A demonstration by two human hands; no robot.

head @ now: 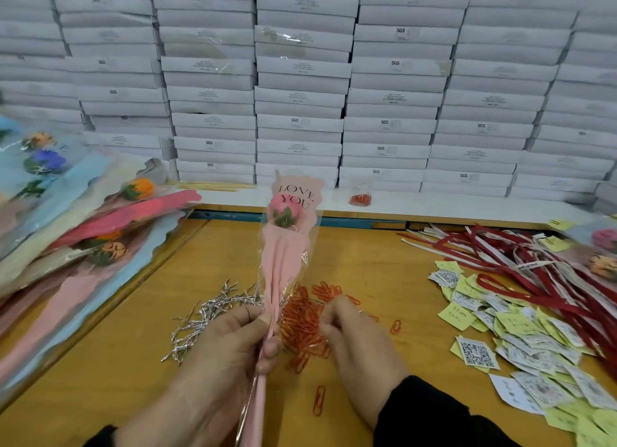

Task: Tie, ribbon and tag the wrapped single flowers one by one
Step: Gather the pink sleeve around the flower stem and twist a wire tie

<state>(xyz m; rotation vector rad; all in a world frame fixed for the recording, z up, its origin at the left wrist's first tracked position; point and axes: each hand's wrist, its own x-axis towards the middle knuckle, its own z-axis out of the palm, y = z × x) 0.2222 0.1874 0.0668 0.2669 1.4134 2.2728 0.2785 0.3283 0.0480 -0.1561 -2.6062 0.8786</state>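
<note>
Stacked white cardboard boxes [300,89], many stamped "SGS", fill the wall behind a yellow-orange wooden worktable [100,373], with a pale ledge between them where thin wooden sticks [210,185] and a small clear bag of orange clips [360,196] lie.

At the table's centre a person holds one wrapped single flower [288,243] upright: a pink bloom with green sepals in pink paper and a clear sleeve printed "LOVE YOU". The left hand [220,353] grips the gathered stem of the wrapping, fingers and thumb curled round it, low on the bundle near the table's front edge. The right hand [357,343], in a black sleeve [430,416], sits just beside the stem with its fingers curled, fingertips [329,320] drawn together over a loose heap of orange paper clips [305,326]; whether it pinches anything cannot be made out.

Left of the stem lies a tangle of silver metallic twist ties [207,316]. One stray orange paper clip [319,400] rests near the front edge between the hands.

On the right, long red and white ribbons [521,263] sprawl across the table, and in front of them spreads a scatter of yellow and white paper tags [521,343], some bearing QR codes. At far left a pile of wrapped flowers in blue, pink and cream sleeves [76,219] lies stacked; a few more wrapped flowers [601,249] show at the right edge.
</note>
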